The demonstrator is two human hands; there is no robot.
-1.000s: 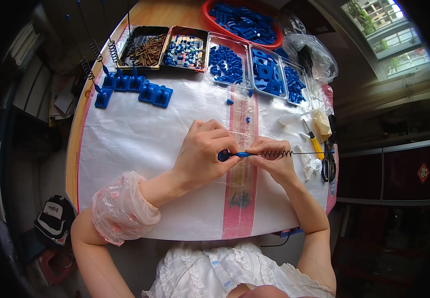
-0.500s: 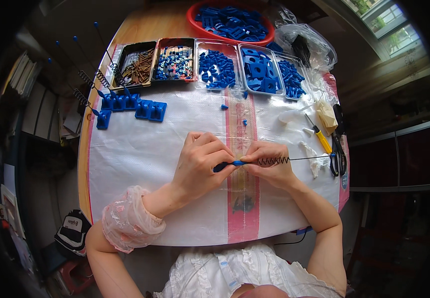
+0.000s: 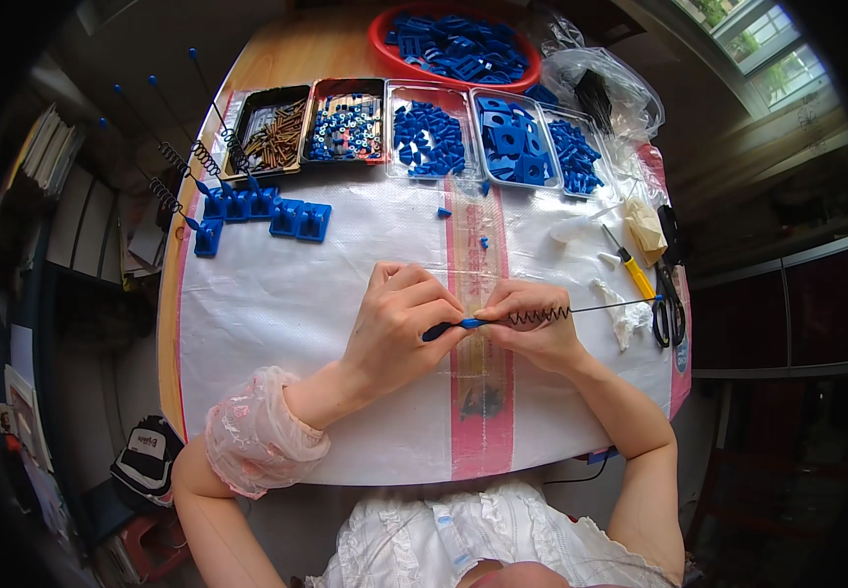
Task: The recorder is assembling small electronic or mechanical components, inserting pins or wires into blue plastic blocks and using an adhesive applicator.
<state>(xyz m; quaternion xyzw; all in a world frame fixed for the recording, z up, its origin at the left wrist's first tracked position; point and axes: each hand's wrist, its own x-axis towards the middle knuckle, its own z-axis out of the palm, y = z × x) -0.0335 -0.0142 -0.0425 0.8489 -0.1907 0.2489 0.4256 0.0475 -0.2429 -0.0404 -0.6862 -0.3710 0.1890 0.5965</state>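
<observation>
Above the middle of the table, my left hand [image 3: 395,318] pinches a small blue plastic piece [image 3: 469,323] by its left end. My right hand [image 3: 537,328] closes finger and thumb around the other end, where a black coil spring [image 3: 551,315] meets it. From the spring a thin straight wire [image 3: 605,307] runs right to a blue tip [image 3: 658,298] by the scissors. My fingers hide the exact joint between blue piece and spring. At the left stand several blue bases [image 3: 248,203], some with upright spring wires with blue tips.
A row of trays lies across the back: brass-coloured screws [image 3: 282,137], nuts [image 3: 346,132], small blue cones [image 3: 429,137], blue plates [image 3: 514,142] and blue pegs [image 3: 573,152]. Behind is a red basin [image 3: 535,73] of blue parts. Rightward lie a yellow-handled screwdriver [image 3: 636,274] and scissors [image 3: 674,309].
The view has shifted very slightly. Both hands keep the same grip, and the blue piece and spring show no clear movement between them.
</observation>
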